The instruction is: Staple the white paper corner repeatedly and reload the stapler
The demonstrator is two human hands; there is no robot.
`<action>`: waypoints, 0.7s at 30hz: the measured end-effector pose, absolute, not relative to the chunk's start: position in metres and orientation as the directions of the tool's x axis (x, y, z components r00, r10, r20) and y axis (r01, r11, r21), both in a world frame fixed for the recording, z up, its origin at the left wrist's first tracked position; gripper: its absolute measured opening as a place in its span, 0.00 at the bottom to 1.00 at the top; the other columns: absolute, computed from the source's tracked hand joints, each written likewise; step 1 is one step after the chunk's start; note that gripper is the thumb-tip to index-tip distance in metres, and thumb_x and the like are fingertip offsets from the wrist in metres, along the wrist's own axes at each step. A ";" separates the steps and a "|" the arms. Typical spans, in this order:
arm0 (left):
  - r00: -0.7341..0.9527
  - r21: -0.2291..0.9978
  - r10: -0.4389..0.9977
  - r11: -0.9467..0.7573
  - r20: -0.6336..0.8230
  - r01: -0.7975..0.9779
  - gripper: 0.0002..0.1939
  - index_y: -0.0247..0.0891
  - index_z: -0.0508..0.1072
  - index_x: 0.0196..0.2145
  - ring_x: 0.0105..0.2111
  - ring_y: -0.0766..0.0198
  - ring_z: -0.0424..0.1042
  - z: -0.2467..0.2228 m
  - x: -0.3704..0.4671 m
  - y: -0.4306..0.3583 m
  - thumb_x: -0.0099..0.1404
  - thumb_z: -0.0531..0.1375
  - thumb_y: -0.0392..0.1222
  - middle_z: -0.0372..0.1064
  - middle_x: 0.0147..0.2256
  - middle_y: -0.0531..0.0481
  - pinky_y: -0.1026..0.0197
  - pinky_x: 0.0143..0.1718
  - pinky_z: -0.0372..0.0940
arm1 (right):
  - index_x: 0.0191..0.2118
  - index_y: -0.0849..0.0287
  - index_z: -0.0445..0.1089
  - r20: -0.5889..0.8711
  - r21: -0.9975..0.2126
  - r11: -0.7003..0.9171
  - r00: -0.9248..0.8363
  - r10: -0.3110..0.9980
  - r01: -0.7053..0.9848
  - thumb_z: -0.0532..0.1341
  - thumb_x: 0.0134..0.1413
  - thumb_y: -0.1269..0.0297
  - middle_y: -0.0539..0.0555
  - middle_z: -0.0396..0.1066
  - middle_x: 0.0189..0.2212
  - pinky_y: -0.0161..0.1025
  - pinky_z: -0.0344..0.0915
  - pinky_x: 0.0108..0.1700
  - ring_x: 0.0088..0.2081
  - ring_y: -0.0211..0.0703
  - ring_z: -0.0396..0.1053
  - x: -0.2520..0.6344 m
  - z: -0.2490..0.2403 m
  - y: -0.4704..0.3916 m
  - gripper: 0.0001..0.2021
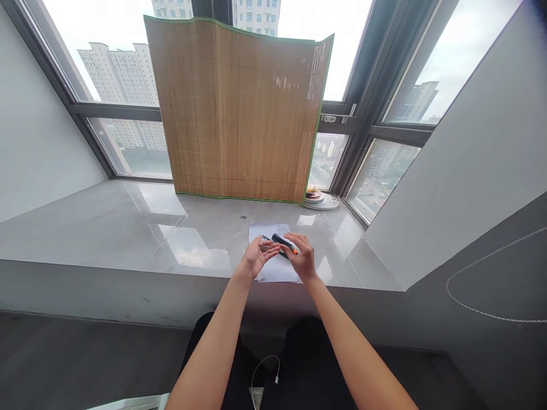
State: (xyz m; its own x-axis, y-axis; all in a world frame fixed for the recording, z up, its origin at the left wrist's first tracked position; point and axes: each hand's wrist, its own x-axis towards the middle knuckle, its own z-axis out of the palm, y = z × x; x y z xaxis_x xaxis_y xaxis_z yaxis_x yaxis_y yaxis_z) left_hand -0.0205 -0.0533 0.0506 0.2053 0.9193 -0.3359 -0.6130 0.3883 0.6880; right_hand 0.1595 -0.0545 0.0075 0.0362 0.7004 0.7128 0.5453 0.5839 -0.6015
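A black stapler (282, 241) with an orange end is held over white paper sheets (276, 275) on the window sill. It looks swung apart, with a second dark part under the upper one. My right hand (302, 256) grips it near the orange end, fingers curled around it. Palm up, my left hand (255, 257) meets its other side, its thumb and fingers at the lower part; a small greyish piece there is too small to make out. Two small dark strips (243, 217), perhaps staples, lie on the sill beyond the paper.
A bamboo mat (243, 114) with green edging leans upright against the window. Stacked plates or discs (322, 201) sit at its right foot. The glossy sill (106, 233) ends in a front edge before my knees. A white cable (265, 359) hangs between my legs.
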 end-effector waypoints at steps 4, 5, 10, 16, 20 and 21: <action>0.377 0.724 0.907 0.386 -0.185 -0.572 0.23 0.32 0.75 0.36 0.31 0.66 0.73 0.057 -0.003 -0.062 0.83 0.53 0.51 0.74 0.32 0.45 0.63 0.40 0.71 | 0.44 0.50 0.84 0.792 -0.414 0.745 -0.197 0.578 0.522 0.64 0.70 0.66 0.54 0.84 0.47 0.50 0.72 0.54 0.48 0.50 0.76 0.151 0.021 -0.069 0.09; 0.404 0.735 0.902 0.377 -0.153 -0.563 0.23 0.33 0.75 0.35 0.31 0.67 0.72 0.057 0.001 -0.063 0.82 0.55 0.53 0.73 0.32 0.46 0.63 0.40 0.71 | 0.42 0.51 0.83 0.801 -0.399 0.741 -0.188 0.568 0.540 0.64 0.71 0.68 0.53 0.84 0.45 0.50 0.71 0.53 0.46 0.50 0.76 0.150 0.021 -0.072 0.09; 0.450 0.817 0.879 0.371 -0.156 -0.442 0.24 0.35 0.75 0.42 0.38 0.62 0.76 0.058 -0.002 -0.058 0.77 0.59 0.62 0.76 0.38 0.43 0.59 0.47 0.72 | 0.42 0.52 0.81 0.826 -0.408 0.757 -0.148 0.545 0.510 0.64 0.71 0.68 0.53 0.84 0.42 0.48 0.73 0.49 0.43 0.48 0.76 0.154 0.018 -0.076 0.08; -0.375 0.903 0.926 0.121 0.047 0.413 0.18 0.35 0.74 0.58 0.65 0.42 0.71 0.035 -0.076 -0.013 0.77 0.52 0.42 0.72 0.62 0.28 0.40 0.66 0.65 | 0.35 0.53 0.80 0.757 -0.494 0.614 -0.043 0.652 0.616 0.62 0.68 0.64 0.55 0.82 0.37 0.48 0.74 0.47 0.41 0.51 0.77 0.205 -0.012 -0.048 0.10; -0.454 0.387 0.879 0.372 0.145 0.844 0.29 0.29 0.70 0.68 0.77 0.26 0.45 -0.006 -0.107 0.004 0.75 0.53 0.43 0.53 0.75 0.22 0.20 0.72 0.42 | 0.30 0.53 0.78 0.604 -0.582 0.313 0.141 0.784 0.750 0.62 0.61 0.60 0.57 0.81 0.33 0.49 0.71 0.46 0.39 0.54 0.76 0.263 -0.028 0.001 0.10; -0.437 0.316 0.888 0.377 0.145 0.871 0.30 0.29 0.68 0.70 0.77 0.25 0.45 -0.014 -0.108 0.005 0.76 0.51 0.44 0.52 0.75 0.22 0.19 0.71 0.41 | 0.29 0.54 0.77 0.561 -0.603 0.236 0.195 0.805 0.762 0.62 0.60 0.60 0.57 0.80 0.32 0.49 0.71 0.46 0.38 0.54 0.76 0.274 -0.026 0.016 0.10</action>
